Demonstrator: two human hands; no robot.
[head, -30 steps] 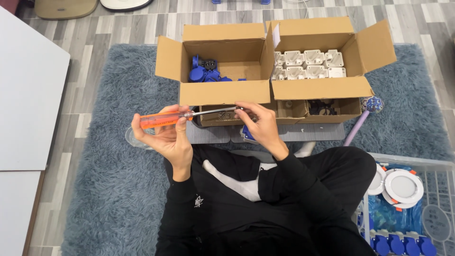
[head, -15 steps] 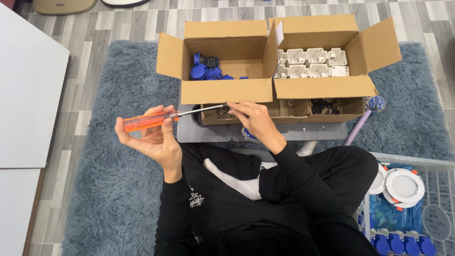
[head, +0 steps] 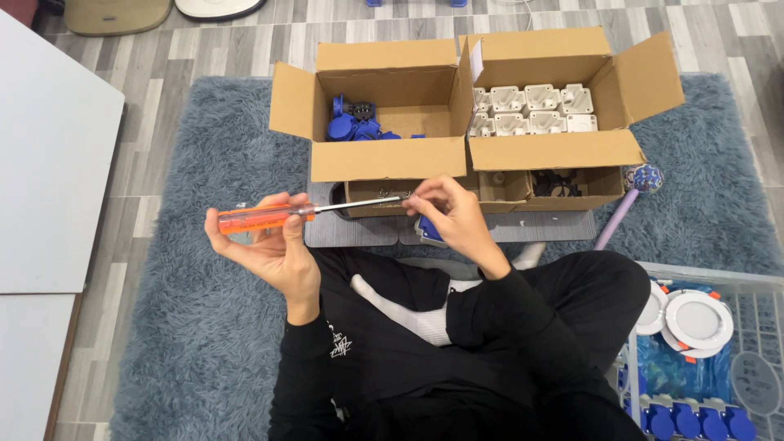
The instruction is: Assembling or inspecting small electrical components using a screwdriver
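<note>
Left carton point(head: 384, 159) of blue parts point(head: 355, 128), right carton point(head: 555, 151) of white housings point(head: 531, 110), screwdriver point(head: 269, 218) in hands

The screwdriver point(head: 306, 212) has been drawn further left and slightly lower by the left hand point(head: 269, 245). Its tip has been kept pinched by the right hand point(head: 445, 214), also shifted slightly down.
</note>
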